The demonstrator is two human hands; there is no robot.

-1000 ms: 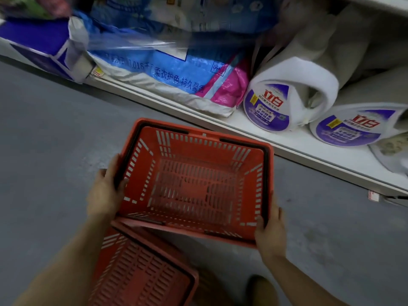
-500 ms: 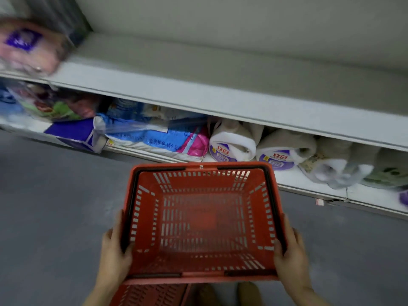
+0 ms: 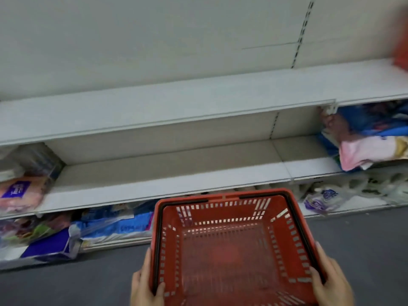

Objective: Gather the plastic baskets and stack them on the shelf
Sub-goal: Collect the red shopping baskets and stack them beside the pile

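Pink and purple packets crowd the far left end of the middle shelf, and below them blue and white bags lie along the bottom shelf beside the grey floor; to the right of the pink packets the middle shelf runs bare and open across most of the frame, its front edge a pale strip just above the far rim of the red plastic basket; the upper shelf above it is likewise bare across its whole width, with the plain back panel rising behind; the basket sits low in the centre, held level in front of the shelving with its open mouth up, empty, its black handles folded down along the rim; the left hand is clamped on the basket's near left edge, thumb hooked over the rim inside; the right hand is clamped on the near right edge the same way, so the hands are well apart with the basket between them; further right, white bags with purple labels lie on the bottom shelf, pink and blue soft packs fill the right end of the middle shelf, and a blurred red shape sits at the far right edge on the upper shelf; what it is cannot be told.
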